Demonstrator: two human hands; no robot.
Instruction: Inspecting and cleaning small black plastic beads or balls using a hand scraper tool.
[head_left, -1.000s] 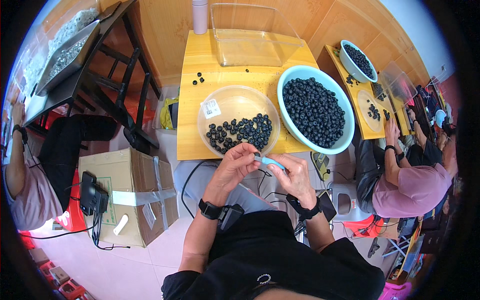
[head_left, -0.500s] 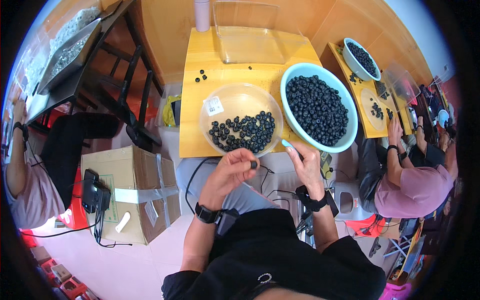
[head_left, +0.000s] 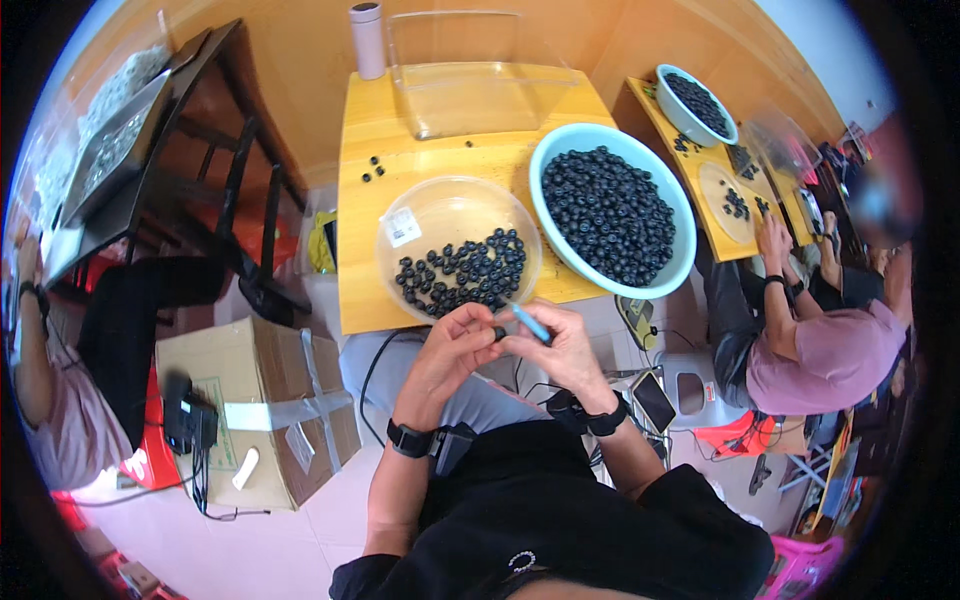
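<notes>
Head view: a dark bead (head_left: 498, 333) is pinched in the left hand (head_left: 450, 350) and a light-blue tool (head_left: 531, 323) gripped in the right hand (head_left: 562, 345), just off the yellow table's (head_left: 365, 250) near edge, below a white-labelled clear bowl (head_left: 458, 246) of beads.

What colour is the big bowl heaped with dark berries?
Light blue, or pale turquoise; the big bowl shows best in the head view.

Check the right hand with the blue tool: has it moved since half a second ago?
Yes. The right hand has dropped from the rim of the light blue bowl back below the table edge, meeting the left hand around a dark berry.
</notes>
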